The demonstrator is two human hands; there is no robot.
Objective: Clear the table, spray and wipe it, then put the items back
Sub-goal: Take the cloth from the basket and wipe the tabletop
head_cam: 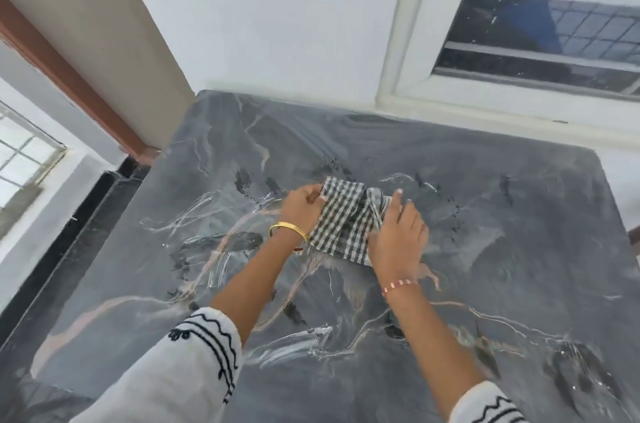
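Note:
A black-and-white checked cloth (341,218) lies bunched in the middle of a dark grey marble table (502,249). My left hand (300,208), with a gold bangle at the wrist, pinches the cloth's left edge. My right hand (398,235), with a beaded bracelet at the wrist, rests on the cloth's right side with the fingers curled over its folded edge. Both hands are on the cloth, which touches the tabletop. Dark wet speckles and streaks show on the marble around the cloth.
The table's far edge meets a white wall (277,24), with a window (554,14) at the upper right. A beige pillar (104,24) with a brown frame stands at the far left corner. The floor drops away past the table's left edge (104,232).

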